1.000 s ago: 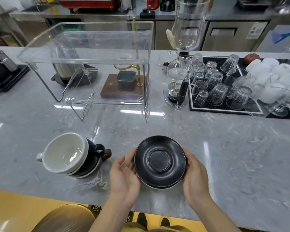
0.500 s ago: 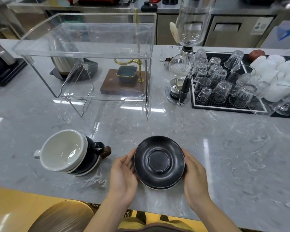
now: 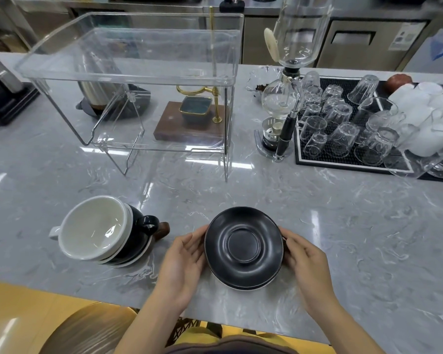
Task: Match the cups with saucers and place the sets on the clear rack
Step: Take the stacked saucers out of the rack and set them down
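A stack of saucers [image 3: 243,247] with a black one on top sits on the marble counter near its front edge. My left hand [image 3: 183,261] cups the stack's left rim, palm toward it. My right hand [image 3: 306,261] holds the right rim with curled fingers. To the left stands a stack of cups [image 3: 100,231]: a white cup on top, a black cup under it, and a brown handle showing lower down. The clear rack [image 3: 128,72] stands at the back left with nothing on its top shelf.
A siphon coffee maker [image 3: 284,103] stands right of the rack. A black mat with several upturned glasses [image 3: 343,123] fills the back right. A wooden stand with a brass pole [image 3: 189,121] shows behind the rack. A chair back [image 3: 87,330] is below the counter edge.
Both hands stay at the saucer stack's sides. The stack and the cups have not visibly moved; only my head view has shifted slightly.
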A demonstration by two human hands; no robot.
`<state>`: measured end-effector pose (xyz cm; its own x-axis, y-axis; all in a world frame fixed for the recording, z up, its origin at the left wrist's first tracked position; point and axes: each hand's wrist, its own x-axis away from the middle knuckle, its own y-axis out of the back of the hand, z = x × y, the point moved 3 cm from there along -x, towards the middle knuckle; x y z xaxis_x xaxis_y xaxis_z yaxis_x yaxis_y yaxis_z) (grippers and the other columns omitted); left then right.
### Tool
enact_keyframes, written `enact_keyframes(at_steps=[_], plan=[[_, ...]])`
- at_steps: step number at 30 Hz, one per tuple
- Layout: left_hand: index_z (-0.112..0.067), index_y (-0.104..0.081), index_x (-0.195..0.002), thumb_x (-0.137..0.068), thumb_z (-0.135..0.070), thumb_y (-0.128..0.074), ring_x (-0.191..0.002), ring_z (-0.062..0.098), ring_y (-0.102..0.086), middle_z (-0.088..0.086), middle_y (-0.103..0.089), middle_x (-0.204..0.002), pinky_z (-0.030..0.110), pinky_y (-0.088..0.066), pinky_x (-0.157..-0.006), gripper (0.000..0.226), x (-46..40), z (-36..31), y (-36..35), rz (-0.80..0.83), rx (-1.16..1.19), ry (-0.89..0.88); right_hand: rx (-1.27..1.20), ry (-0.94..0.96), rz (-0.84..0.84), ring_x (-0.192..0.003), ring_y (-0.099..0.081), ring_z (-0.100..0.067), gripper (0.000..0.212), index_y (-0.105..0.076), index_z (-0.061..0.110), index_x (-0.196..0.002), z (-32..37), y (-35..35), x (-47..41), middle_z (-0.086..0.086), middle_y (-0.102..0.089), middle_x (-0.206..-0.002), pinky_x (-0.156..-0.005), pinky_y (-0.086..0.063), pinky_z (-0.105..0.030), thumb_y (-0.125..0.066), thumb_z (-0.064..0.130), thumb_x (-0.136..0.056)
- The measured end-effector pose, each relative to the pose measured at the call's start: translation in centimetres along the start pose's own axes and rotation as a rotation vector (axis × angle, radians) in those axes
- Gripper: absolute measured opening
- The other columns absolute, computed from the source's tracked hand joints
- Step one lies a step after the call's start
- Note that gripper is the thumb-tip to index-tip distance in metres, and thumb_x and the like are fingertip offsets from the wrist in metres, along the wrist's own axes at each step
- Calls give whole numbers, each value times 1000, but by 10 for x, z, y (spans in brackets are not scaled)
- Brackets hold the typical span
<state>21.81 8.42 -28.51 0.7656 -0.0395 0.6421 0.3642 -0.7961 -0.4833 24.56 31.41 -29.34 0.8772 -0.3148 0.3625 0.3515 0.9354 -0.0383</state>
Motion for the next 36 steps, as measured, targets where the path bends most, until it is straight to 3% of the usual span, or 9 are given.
enact_keyframes(at_steps=[5,9,11,15,19,24,36], plan=[[0,-67,-120,-103,-12,-36,-114,23,-69,13,-75,-117,36,-49,-96,37,1,-4,7,-10,-141,-67,75,48,-8,-95,-74,-21,27,-75,13,-104,4,13,-5,-3,-78,-100,-83,-59,-28,-51,2,-99],[1,-71,-111,-101,-10,-46,-99,24,-74,15,-78,-104,36,-54,-90,28,2,-7,9,-89,-376,-150,152,66,-19,-71,-71,-17,21,-74,13,-98,7,19,-10,-1,-78,-82,-63,-58,-22,-57,0,-95],[4,-71,-106,-99,-9,-53,-83,26,-69,17,-75,-89,35,-55,-80,23,0,-6,11,-144,-431,-170,223,97,-18,-59,-63,-15,17,-74,13,-91,9,21,-12,0,-73,-68,-57,-53,-21,-60,4,-94],[-1,-65,-87,-96,-14,-62,-59,14,-50,6,-57,-66,23,-46,-56,16,-3,-2,11,-191,-559,-194,387,86,41,-47,-53,-13,23,-68,13,-73,7,18,-17,-1,-62,-53,-54,-46,-31,-64,20,-94],[-8,-58,-76,-96,-29,-63,-52,13,-49,4,-54,-59,20,-43,-48,30,-6,-6,9,-129,-775,-241,616,170,95,-45,-40,-5,40,-58,9,-64,8,12,-17,8,-48,-48,-52,-38,-20,-62,38,-92],[-5,-54,-67,-96,-37,-59,-48,3,-43,-7,-47,-51,19,-36,-51,44,-8,-13,6,-53,-1168,-473,734,256,115,-47,-38,-6,49,-43,14,-55,7,10,-16,9,-39,-46,-50,-33,-20,-63,39,-92],[-17,-46,-60,-97,-33,-58,-48,5,-40,-11,-42,-48,19,-35,-50,42,-19,-17,6,51,-1286,-505,646,248,106,-46,-33,-7,51,-36,17,-51,5,9,-23,8,-33,-46,-49,-30,-19,-68,23,-91]])
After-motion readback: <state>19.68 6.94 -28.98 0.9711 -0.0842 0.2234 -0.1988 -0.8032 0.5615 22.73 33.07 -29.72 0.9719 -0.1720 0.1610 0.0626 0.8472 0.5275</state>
